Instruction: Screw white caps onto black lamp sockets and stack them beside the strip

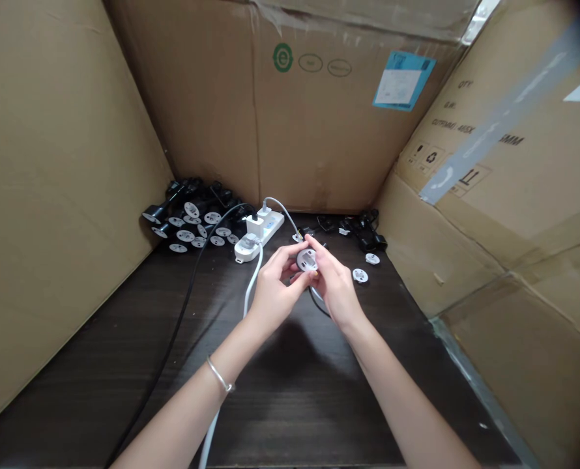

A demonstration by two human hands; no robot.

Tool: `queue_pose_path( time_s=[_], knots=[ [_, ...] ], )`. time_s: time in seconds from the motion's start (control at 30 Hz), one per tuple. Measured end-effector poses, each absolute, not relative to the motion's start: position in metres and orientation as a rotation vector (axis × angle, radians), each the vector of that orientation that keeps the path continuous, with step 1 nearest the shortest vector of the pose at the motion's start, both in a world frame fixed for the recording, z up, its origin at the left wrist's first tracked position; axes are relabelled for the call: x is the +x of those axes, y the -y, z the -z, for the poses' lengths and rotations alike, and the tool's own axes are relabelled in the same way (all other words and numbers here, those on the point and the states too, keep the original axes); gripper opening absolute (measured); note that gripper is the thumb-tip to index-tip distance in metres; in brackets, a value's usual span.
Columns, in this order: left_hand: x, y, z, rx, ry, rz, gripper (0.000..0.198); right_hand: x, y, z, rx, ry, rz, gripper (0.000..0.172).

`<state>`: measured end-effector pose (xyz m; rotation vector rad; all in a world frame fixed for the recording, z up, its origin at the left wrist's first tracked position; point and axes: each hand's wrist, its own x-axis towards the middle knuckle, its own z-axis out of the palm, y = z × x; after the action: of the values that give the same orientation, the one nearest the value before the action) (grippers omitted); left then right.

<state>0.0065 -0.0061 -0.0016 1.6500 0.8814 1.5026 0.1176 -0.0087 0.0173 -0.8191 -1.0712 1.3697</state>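
Note:
Both hands meet over the middle of a dark wooden table (280, 391). Between them sits a small round device (307, 260) with a white face. My left hand (275, 283) grips it from the left with curled fingers. My right hand (332, 280) pinches it from the right, and a thin cable (315, 296) hangs below the device. A silver bracelet (220, 376) is on my left wrist.
A white power strip (261, 236) with a plugged-in adapter lies behind the hands; its white cord (249, 286) and a black cord (182, 312) run toward me. Several round devices (192, 225) are piled at back left, a few more (361, 244) at back right. Cardboard boxes (319, 117) wall the table in.

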Motion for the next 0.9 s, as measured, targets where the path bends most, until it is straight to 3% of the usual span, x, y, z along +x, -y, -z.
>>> queue_pose_path(
  time_s=[0.27,0.63,0.9],
  knots=[
    [0.0043,0.0061,-0.0015,1.601,-0.865,-1.486,0.043,0.1228,0.0046,-0.0155,-0.704,1.074,-1.478,0.053],
    [0.0021,0.0066,-0.0066,1.745,-0.866,-1.545,0.049,0.1226,0.0032,-0.0107,-0.730,1.220,-1.313,0.042],
    [0.0017,0.0078,-0.0073,1.726,-0.879,-1.566,0.043,0.1267,0.0032,-0.0157,-0.737,1.248,-1.360,0.044]
  ],
)
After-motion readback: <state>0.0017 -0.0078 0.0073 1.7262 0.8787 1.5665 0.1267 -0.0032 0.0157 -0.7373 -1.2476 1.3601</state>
